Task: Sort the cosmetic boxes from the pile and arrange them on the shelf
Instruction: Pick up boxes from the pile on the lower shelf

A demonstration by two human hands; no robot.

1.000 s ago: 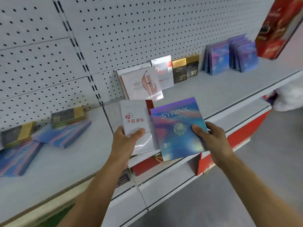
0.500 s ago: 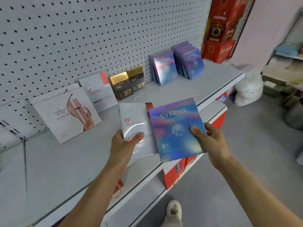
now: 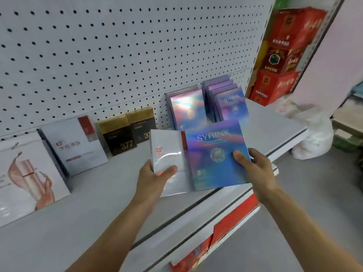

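Note:
My left hand grips a white box with a red stripe by its lower left corner, thumb on the front. My right hand grips a blue-purple holographic SYRINX box by its right edge. Both boxes are held side by side above the grey shelf. Against the pegboard stand two rows of matching SYRINX boxes, two black-and-gold 377 boxes, a matching white box and a large white box with a pink bottle picture.
Stacked red cartons stand past the shelf's right end. A white plastic bag lies on the floor at the right. Red boxes sit on the lower shelf below the front edge.
The view has swung right along the shelf and closer; the upright boxes now sit nearer. Both hands keep the same grips and have moved with the two boxes toward the SYRINX rows.

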